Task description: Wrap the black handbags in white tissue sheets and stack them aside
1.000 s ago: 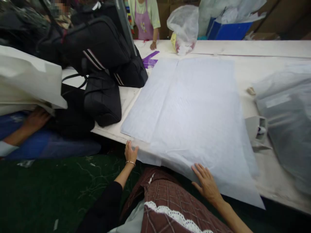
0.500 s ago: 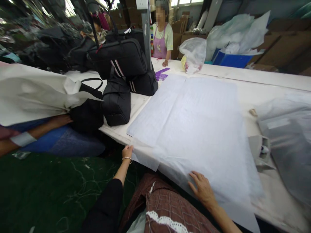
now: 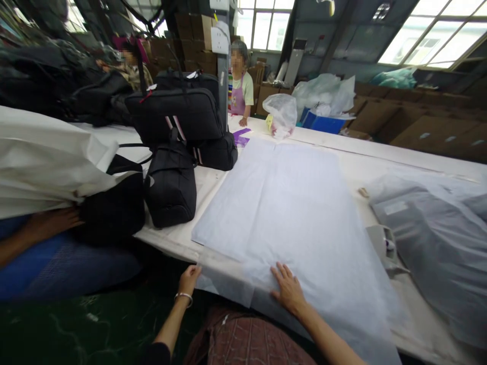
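Here the sheet (image 3: 297, 213) lies across the table (image 3: 361, 170), hanging over its near edge, where the left hand (image 3: 189, 279) pinches its left corner; the right hand (image 3: 288, 290) rests on it, fingers spread. Rightward, the plastic bag (image 3: 429, 253) bears a pale label (image 3: 395, 208), its writing unreadable.

A silvery bangle (image 3: 184, 295) accompanies a black sleeve (image 3: 157, 353) and brown checked garment (image 3: 253, 340).
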`<state>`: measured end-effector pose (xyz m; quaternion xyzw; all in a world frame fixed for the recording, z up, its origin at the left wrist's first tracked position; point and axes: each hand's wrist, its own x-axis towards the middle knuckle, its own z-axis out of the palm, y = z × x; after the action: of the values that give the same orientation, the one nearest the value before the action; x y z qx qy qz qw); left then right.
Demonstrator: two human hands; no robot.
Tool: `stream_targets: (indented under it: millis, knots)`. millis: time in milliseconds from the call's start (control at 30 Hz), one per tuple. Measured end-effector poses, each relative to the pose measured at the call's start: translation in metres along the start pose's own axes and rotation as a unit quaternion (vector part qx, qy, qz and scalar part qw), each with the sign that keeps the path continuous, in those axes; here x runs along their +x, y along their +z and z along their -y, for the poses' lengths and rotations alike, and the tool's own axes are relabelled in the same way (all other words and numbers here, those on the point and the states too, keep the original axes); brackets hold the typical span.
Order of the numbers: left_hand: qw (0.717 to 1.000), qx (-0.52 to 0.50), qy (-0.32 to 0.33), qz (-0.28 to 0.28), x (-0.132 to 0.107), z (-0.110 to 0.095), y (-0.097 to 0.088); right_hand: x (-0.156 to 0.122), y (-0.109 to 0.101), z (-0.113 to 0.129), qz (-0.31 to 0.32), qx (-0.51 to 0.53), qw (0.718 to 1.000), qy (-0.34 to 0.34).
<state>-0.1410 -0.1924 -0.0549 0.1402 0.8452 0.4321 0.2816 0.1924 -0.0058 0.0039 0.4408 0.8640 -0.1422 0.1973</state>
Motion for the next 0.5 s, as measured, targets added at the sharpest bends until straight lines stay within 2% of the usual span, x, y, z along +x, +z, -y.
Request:
stream_targets:
  millis: [67,133,333,400,500]
  knots:
    - [0.999,-0.019,0.001,0.036,-0.002,0.007,-0.001,0.005,0.001,0.001,0.005,-0.007,1.0,0.003]
    - [0.998,-0.032,-0.004,0.056,-0.001,0.015,-0.002,0.007,0.004,-0.003,-0.017,-0.004,1.0,-0.001]
    - [0.993,-0.048,-0.017,0.109,0.014,0.033,0.001,0.007,0.018,-0.027,-0.138,0.066,0.988,-0.009]
    - [0.992,-0.03,-0.013,0.122,0.021,0.037,-0.002,0.003,0.021,-0.04,-0.176,0.121,0.977,0.027]
    - [0.992,0.021,-0.014,0.125,0.034,0.042,-0.011,-0.01,0.021,-0.071,-0.213,0.21,0.942,0.152]
